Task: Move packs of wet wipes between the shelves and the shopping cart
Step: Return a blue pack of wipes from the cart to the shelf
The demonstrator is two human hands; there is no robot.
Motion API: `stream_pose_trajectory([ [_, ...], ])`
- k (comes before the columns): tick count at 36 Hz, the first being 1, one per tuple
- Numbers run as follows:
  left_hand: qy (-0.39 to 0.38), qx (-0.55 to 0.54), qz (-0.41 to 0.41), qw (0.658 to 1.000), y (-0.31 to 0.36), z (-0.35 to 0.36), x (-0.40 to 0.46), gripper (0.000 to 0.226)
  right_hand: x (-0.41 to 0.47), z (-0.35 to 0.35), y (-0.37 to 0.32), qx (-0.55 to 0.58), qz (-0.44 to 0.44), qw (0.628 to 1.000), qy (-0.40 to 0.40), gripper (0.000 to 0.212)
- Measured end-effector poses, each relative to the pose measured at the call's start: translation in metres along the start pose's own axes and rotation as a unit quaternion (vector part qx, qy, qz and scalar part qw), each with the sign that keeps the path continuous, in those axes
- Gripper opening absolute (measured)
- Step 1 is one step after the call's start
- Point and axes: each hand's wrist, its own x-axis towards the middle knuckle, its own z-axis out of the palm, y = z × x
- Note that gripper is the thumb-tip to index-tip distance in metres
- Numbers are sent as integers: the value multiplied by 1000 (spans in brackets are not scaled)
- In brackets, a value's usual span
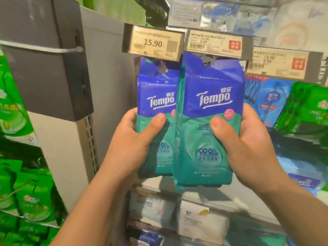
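Your left hand (132,139) holds the left Tempo pack (156,107) by its lower half: the thumb lies across the teal front and the fingers wrap behind, so the grip is closed around the pack. Your right hand (248,146) holds the right Tempo pack (211,118) in the same way, thumb pressed on the teal front and fingers curled around its right edge. Both packs stand upright, blue at the top and teal below, side by side, with the right pack overlapping the left pack's right edge. The top of each pack sits directly beneath a price tag: the left pack under the tag reading 15.90 (153,42), the right pack under the tag with a red square (215,43). You cannot tell whether either pack hangs from a hook behind its tag. A third price tag (282,63) sits to the right, above blue packs (268,100) and green packs (305,107) on the shelf display. More green packs (26,192) fill the far left, beside a grey shelf upright (76,157). White and blue packs (200,219) lie on the lower shelf beneath your hands
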Motion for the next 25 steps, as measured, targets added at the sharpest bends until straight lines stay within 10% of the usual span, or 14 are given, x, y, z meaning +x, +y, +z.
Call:
stream_pose_trajectory([
  [25, 54, 17, 35, 998, -21, 9, 29, 43, 30, -12, 59, 42, 76, 995, 40, 43],
])
